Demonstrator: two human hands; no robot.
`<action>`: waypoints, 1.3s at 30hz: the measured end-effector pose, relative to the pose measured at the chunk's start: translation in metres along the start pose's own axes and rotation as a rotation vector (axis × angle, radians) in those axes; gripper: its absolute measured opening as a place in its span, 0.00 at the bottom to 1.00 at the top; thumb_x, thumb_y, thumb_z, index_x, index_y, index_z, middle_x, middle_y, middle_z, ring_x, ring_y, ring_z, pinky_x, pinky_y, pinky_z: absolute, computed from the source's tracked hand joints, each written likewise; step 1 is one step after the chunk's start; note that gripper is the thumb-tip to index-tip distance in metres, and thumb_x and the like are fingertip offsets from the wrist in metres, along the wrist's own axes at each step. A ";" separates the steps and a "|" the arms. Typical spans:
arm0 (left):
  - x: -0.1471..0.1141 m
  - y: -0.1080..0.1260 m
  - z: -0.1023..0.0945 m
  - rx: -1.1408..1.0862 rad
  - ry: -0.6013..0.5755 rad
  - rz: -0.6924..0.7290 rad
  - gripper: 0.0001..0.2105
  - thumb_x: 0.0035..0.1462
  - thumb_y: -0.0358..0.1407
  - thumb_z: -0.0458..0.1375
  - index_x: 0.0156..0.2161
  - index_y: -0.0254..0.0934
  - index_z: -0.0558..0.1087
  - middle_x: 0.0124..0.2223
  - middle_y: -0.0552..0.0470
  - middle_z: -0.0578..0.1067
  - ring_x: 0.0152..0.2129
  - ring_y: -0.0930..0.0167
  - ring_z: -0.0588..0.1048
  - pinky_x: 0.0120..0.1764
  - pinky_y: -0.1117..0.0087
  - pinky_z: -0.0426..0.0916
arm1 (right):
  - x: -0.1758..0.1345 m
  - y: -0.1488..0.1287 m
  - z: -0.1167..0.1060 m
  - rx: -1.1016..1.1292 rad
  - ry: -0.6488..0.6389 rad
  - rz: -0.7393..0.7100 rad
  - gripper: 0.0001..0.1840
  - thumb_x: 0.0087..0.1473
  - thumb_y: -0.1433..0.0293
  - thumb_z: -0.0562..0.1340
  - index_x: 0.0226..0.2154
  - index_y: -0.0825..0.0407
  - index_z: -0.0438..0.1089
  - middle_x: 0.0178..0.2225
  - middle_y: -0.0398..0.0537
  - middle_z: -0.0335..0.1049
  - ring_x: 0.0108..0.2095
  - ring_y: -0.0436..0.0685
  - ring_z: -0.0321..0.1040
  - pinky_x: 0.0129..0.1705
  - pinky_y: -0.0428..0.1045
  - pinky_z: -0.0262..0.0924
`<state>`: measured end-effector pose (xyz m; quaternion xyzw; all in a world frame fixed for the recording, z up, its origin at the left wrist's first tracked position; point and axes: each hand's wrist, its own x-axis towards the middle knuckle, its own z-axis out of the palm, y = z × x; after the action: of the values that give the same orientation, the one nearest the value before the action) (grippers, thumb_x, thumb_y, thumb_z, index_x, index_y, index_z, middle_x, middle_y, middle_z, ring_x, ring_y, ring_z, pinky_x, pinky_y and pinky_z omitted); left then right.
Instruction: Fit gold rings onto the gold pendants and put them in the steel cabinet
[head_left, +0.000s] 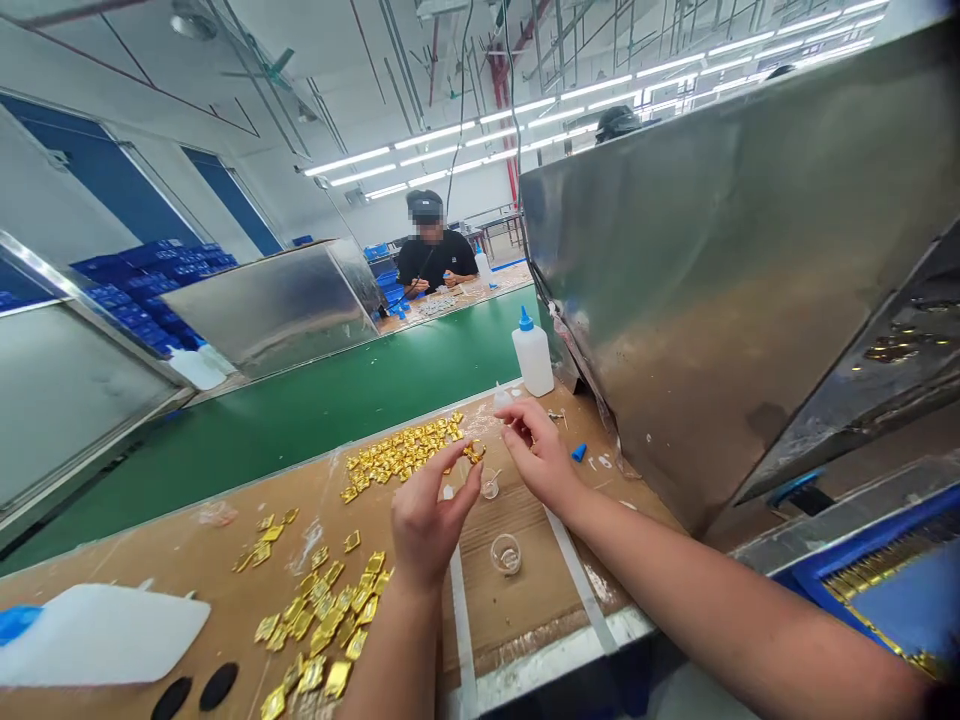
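Note:
A small shiny gold piece [474,453] is pinched between the thumb and fingertips of my left hand [429,510], raised over the cardboard-covered bench. To its right, my right hand [541,460] has its fingers curled in, close to a small translucent pointed thing [502,398]. Whatever those fingers grip is hidden from view. Below the hands stand two small clear cups: a nearer cup [505,554] and a farther cup [490,486]. Many gold pieces [405,450] lie spread beyond my left hand, and another loose heap of gold pieces [322,610] lies to its left.
A white squeeze bottle [532,355] with a blue tip stands behind my right hand, near a blue cap [579,453]. A metal panel [735,280] rises on the right. A white bottle [105,635] lies at left. Across the green belt [300,420] sits a person [439,255].

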<state>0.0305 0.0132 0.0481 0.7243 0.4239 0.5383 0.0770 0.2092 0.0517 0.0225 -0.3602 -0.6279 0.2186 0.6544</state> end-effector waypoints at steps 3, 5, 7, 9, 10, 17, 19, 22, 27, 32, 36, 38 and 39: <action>0.008 -0.010 -0.021 0.158 -0.091 -0.156 0.13 0.59 0.41 0.66 0.49 0.46 0.79 0.47 0.50 0.83 0.44 0.61 0.81 0.53 0.59 0.71 | 0.001 0.004 -0.002 -0.100 -0.077 0.032 0.11 0.62 0.73 0.58 0.46 0.52 0.72 0.42 0.47 0.66 0.33 0.51 0.63 0.41 0.49 0.60; 0.007 -0.022 -0.034 0.223 -0.166 -0.308 0.13 0.60 0.45 0.64 0.47 0.44 0.79 0.47 0.49 0.83 0.44 0.59 0.80 0.52 0.57 0.71 | 0.001 0.004 -0.003 -0.208 -0.171 0.057 0.10 0.63 0.71 0.59 0.46 0.52 0.72 0.42 0.47 0.68 0.33 0.51 0.64 0.41 0.49 0.59; 0.001 -0.038 -0.042 0.258 -0.248 -0.408 0.14 0.59 0.46 0.63 0.46 0.42 0.78 0.47 0.47 0.82 0.45 0.57 0.80 0.52 0.55 0.71 | 0.001 0.003 -0.004 -0.317 -0.267 0.081 0.10 0.64 0.68 0.59 0.46 0.52 0.72 0.42 0.47 0.69 0.36 0.53 0.66 0.41 0.49 0.58; -0.006 -0.053 -0.046 0.263 -0.318 -0.442 0.13 0.58 0.45 0.63 0.44 0.40 0.77 0.47 0.46 0.82 0.46 0.57 0.79 0.52 0.56 0.70 | 0.000 0.001 -0.004 -0.403 -0.352 0.105 0.10 0.64 0.67 0.60 0.46 0.52 0.71 0.42 0.48 0.71 0.41 0.55 0.68 0.42 0.49 0.57; -0.009 -0.059 -0.046 0.261 -0.347 -0.444 0.13 0.57 0.44 0.63 0.44 0.40 0.77 0.47 0.46 0.82 0.47 0.58 0.79 0.52 0.57 0.70 | -0.001 0.000 -0.004 -0.435 -0.389 0.122 0.11 0.65 0.66 0.60 0.46 0.52 0.71 0.42 0.48 0.72 0.41 0.55 0.68 0.41 0.49 0.57; -0.008 -0.076 -0.059 0.345 -0.411 -0.454 0.14 0.53 0.43 0.63 0.43 0.39 0.79 0.47 0.44 0.81 0.48 0.56 0.77 0.54 0.57 0.66 | -0.001 -0.008 -0.007 -0.589 -0.523 0.205 0.15 0.67 0.59 0.58 0.47 0.51 0.71 0.37 0.46 0.76 0.36 0.55 0.70 0.33 0.48 0.49; -0.005 -0.072 -0.071 0.384 -0.410 -0.471 0.15 0.53 0.43 0.63 0.44 0.40 0.79 0.49 0.43 0.81 0.50 0.55 0.76 0.54 0.56 0.65 | 0.000 -0.009 -0.008 -0.632 -0.538 0.221 0.16 0.67 0.57 0.57 0.43 0.50 0.72 0.36 0.46 0.76 0.35 0.55 0.70 0.31 0.48 0.47; -0.007 -0.061 -0.089 0.443 -0.446 -0.520 0.15 0.53 0.45 0.63 0.42 0.40 0.79 0.47 0.43 0.82 0.46 0.55 0.77 0.49 0.57 0.67 | 0.000 -0.011 -0.008 -0.711 -0.559 0.262 0.20 0.66 0.52 0.56 0.35 0.50 0.72 0.34 0.47 0.77 0.33 0.56 0.70 0.29 0.48 0.43; -0.021 -0.048 -0.098 0.471 -0.627 -0.645 0.15 0.47 0.50 0.66 0.31 0.40 0.79 0.31 0.48 0.81 0.28 0.60 0.77 0.30 0.65 0.63 | 0.000 -0.011 -0.007 -0.811 -0.616 0.275 0.27 0.65 0.51 0.55 0.25 0.51 0.73 0.30 0.51 0.77 0.31 0.57 0.70 0.28 0.49 0.42; -0.028 -0.052 -0.088 0.454 -0.641 -0.679 0.13 0.48 0.48 0.66 0.28 0.40 0.77 0.29 0.49 0.80 0.27 0.62 0.77 0.28 0.67 0.60 | -0.001 -0.008 -0.004 -0.817 -0.649 0.275 0.24 0.64 0.55 0.57 0.24 0.52 0.75 0.30 0.52 0.77 0.30 0.56 0.68 0.27 0.49 0.42; -0.025 -0.049 -0.084 0.394 -0.616 -0.675 0.12 0.46 0.46 0.67 0.29 0.39 0.77 0.28 0.49 0.80 0.26 0.62 0.76 0.28 0.67 0.60 | -0.002 -0.006 -0.004 -0.788 -0.647 0.244 0.21 0.63 0.59 0.57 0.25 0.51 0.76 0.29 0.50 0.76 0.29 0.55 0.66 0.27 0.49 0.40; -0.022 -0.043 -0.080 0.334 -0.595 -0.650 0.11 0.48 0.45 0.67 0.32 0.40 0.78 0.30 0.50 0.80 0.27 0.63 0.75 0.29 0.67 0.60 | -0.003 -0.005 -0.003 -0.781 -0.649 0.233 0.20 0.62 0.60 0.58 0.25 0.51 0.76 0.28 0.49 0.76 0.28 0.54 0.65 0.27 0.49 0.40; -0.020 -0.039 -0.076 0.296 -0.584 -0.634 0.11 0.49 0.45 0.66 0.33 0.40 0.79 0.30 0.50 0.80 0.28 0.63 0.75 0.30 0.67 0.61 | -0.003 -0.004 -0.003 -0.777 -0.649 0.226 0.20 0.62 0.61 0.58 0.25 0.51 0.76 0.28 0.49 0.76 0.28 0.54 0.64 0.27 0.49 0.40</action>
<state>-0.0557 -0.0021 0.0428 0.6835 0.6575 0.1950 0.2500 0.2113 0.0463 0.0243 -0.5558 -0.7905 0.1393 0.2162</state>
